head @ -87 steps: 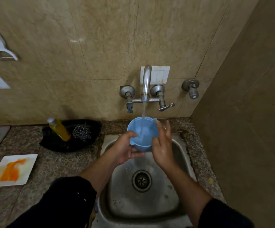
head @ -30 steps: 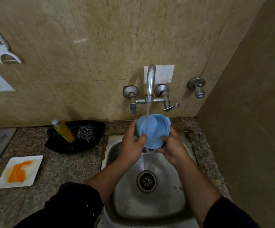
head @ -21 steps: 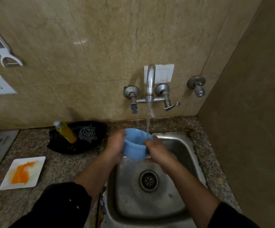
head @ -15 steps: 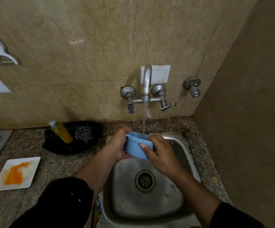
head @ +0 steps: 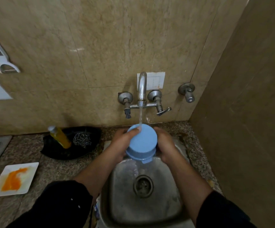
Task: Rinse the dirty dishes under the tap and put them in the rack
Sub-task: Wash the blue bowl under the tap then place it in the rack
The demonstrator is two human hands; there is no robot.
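A light blue bowl (head: 142, 142) is held upside down over the steel sink (head: 168, 209), its flat base facing me. Water from the running tap (head: 141, 86) strikes the base near its far edge and runs off into the sink. My left hand (head: 121, 145) grips the bowl's left side with fingers over the top edge. On the bowl's right side, my right hand (head: 165, 145) holds it too. A white square plate (head: 14, 179) smeared with orange sauce lies on the counter at the far left. No rack is in view.
A black dish (head: 54, 150) behind the sink's left corner holds a yellow soap bottle (head: 60, 137) and a steel scrubber (head: 82, 139). A tiled wall closes the right side. A second tap (head: 187, 92) juts from the back wall. A white peeler (head: 0, 55) hangs upper left.
The bowl was on its side half a second ago; it is now turned base-up and raised under the stream. Both hands stayed on it.
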